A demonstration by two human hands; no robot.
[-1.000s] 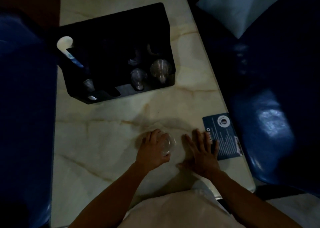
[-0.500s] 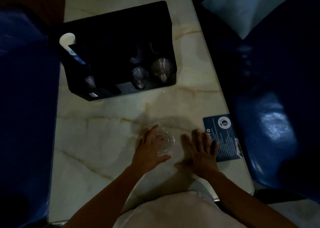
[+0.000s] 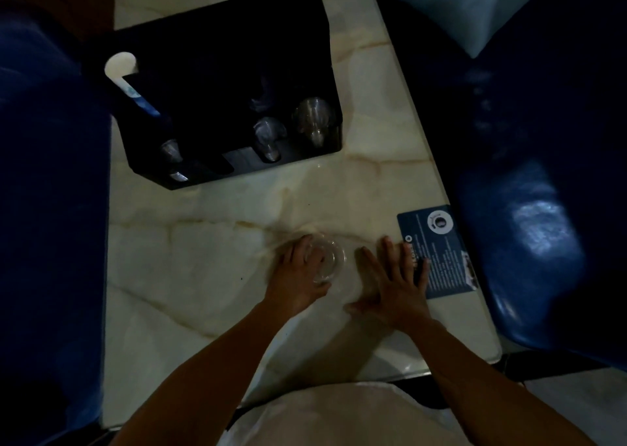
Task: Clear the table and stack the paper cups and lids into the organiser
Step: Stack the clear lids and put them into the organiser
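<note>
A clear plastic lid (image 3: 330, 259) lies on the marble table (image 3: 203, 259) near the front edge. My left hand (image 3: 298, 276) covers its left side, with fingers over the top and thumb curled under its near rim. Flat on the table just right of the lid, my right hand (image 3: 393, 282) has its fingers spread and holds nothing. Farther back stands the black organiser (image 3: 220, 72). Stacks of clear lids (image 3: 314, 120) show in its front slots, and a white paper cup stack (image 3: 124, 72) leans out at its left end.
A dark blue printed card (image 3: 441, 252) lies by the table's right edge, under my right fingertips. Blue padded seats (image 3: 526, 242) run along both sides of the table. A pale cushion (image 3: 475, 8) rests on the right seat at the back.
My left hand has shifted slightly on the clear lid, its fingers spreading over the top. My right hand stays flat in the same place.
</note>
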